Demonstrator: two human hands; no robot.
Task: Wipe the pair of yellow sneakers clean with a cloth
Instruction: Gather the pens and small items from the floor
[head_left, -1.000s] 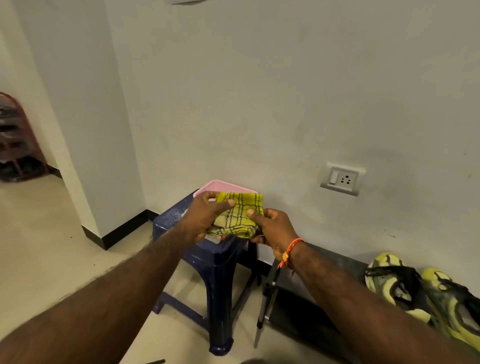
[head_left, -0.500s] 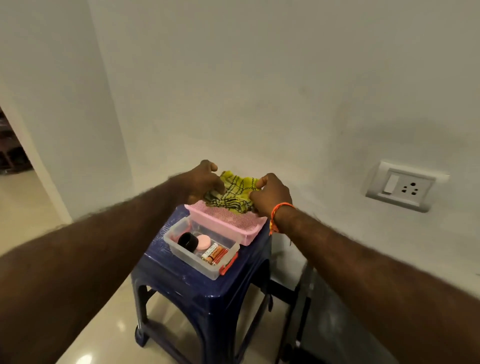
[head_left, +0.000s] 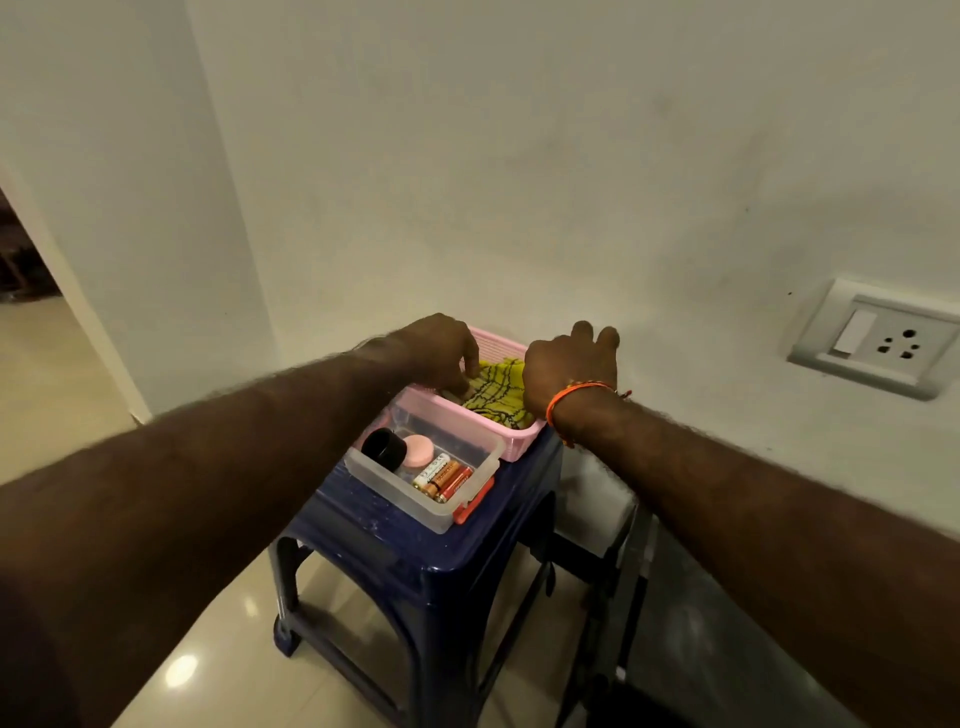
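Clear tray (head_left: 415, 499): sits nearest on the blue stool (head_left: 415, 566), holding batteries (head_left: 447, 480), a black cap (head_left: 384, 446) and a pink disc (head_left: 420, 451); a knock from either forearm could tip it off the edge.
Pink basket (head_left: 511, 447): overlaps the tray's far side; pushing down could shift both.
Cloth (head_left: 498, 387): yellow check, lying in the basket between both hands.
Left hand (head_left: 441, 353): grip curled at the cloth's edge; fingertips hidden, so whether it pinches I cannot tell.
Right hand (head_left: 571, 371): grip loosely spread, palm over the cloth; contact underneath is hidden.
Sneakers: out of view, so their state cannot be judged.
Socket (head_left: 878, 340): on the wall, well apart.
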